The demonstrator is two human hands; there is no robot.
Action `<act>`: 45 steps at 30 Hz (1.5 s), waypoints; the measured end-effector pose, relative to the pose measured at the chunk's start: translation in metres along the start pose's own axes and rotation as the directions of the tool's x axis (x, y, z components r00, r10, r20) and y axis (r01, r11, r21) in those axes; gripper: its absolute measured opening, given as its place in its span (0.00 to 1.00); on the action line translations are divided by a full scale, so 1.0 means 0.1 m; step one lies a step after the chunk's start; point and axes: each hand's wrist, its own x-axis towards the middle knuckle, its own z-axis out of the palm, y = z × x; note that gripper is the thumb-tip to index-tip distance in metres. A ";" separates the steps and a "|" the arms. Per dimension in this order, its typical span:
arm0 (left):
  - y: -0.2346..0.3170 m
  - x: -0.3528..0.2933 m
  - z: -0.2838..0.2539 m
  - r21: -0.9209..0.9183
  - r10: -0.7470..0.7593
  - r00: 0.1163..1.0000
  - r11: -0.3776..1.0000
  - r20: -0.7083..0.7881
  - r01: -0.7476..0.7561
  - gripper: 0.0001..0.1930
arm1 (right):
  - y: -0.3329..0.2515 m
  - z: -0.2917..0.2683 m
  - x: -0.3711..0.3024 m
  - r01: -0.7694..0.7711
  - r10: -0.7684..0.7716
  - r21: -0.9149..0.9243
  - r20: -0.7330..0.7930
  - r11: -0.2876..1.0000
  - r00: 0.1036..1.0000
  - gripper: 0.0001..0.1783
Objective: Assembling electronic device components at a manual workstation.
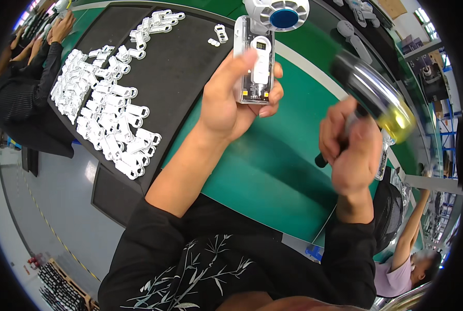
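Observation:
In my left hand (218, 98) stands a handheld fan (246, 88), its clear handle upright and its white round head with a blue centre at the top. My fingers wrap round the handle, and the thumb lies over a white front panel (261, 72) with a small dark display. My right hand (356, 155) is closed round the dark handle of a mallet (369, 85). The mallet's head, black at one end and clear yellow at the other, is smeared by motion. It is raised to the right of the fan, apart from it.
To the left, a black tray (174, 67) bears a heap of white panels (107, 114); a few loose ones (220, 33) lie near its far right. The green table (273, 171) lies under my hands. Other people (26, 103) work at far left and lower right (397, 274).

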 end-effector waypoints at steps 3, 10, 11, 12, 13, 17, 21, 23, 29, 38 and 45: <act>0.02 0.00 -0.04 -0.005 0.022 1.000 1.000 0.012 -0.022 0.20 | 0.05 0.07 -0.01 0.032 -0.036 0.209 0.016 0.977 0.999 0.25; -0.01 0.02 -0.02 0.156 0.113 0.992 0.982 -0.063 -0.102 0.26 | 0.14 -0.03 0.03 0.016 -0.067 0.503 0.082 0.864 0.994 0.28; -0.02 0.02 0.00 0.138 0.103 0.992 0.986 -0.072 -0.093 0.24 | 0.16 0.02 0.04 0.015 -0.067 0.503 0.086 0.864 0.994 0.28; -0.03 0.02 0.02 0.120 0.093 0.993 0.989 -0.079 -0.083 0.23 | 0.23 0.12 0.05 -0.068 0.039 0.256 0.116 0.964 0.992 0.27; -0.04 0.02 0.02 0.101 0.081 0.993 0.992 -0.087 -0.072 0.22 | 0.26 0.25 0.08 -0.148 0.148 -0.010 0.116 0.989 0.982 0.27; 0.02 0.01 -0.04 0.139 0.121 0.989 0.984 -0.088 -0.108 0.22 | 0.20 0.06 -0.12 -0.264 0.237 0.326 0.121 0.908 0.964 0.25; -0.02 -0.03 0.10 0.110 0.073 0.995 0.992 -0.072 -0.065 0.24 | 0.28 0.30 0.02 -0.256 0.250 0.053 0.090 0.965 0.964 0.24; -0.02 0.03 0.03 0.118 0.090 0.994 0.990 -0.061 -0.082 0.24 | 0.24 0.30 0.03 -0.233 0.256 -0.242 0.068 0.942 0.964 0.24; -0.02 0.00 -0.02 0.159 0.114 0.992 0.982 -0.052 -0.104 0.24 | 0.17 0.33 0.08 -0.317 0.314 0.048 0.058 0.947 0.948 0.25; -0.01 0.05 0.00 0.014 0.096 0.995 0.995 -0.018 -0.095 0.26 | 0.22 0.31 0.11 -0.220 0.267 -0.241 0.187 0.945 0.945 0.23; 0.06 0.05 -0.23 -0.027 0.135 0.989 0.991 0.063 -0.134 0.16 | 0.09 0.08 0.20 -0.527 0.526 0.002 0.061 0.850 0.848 0.22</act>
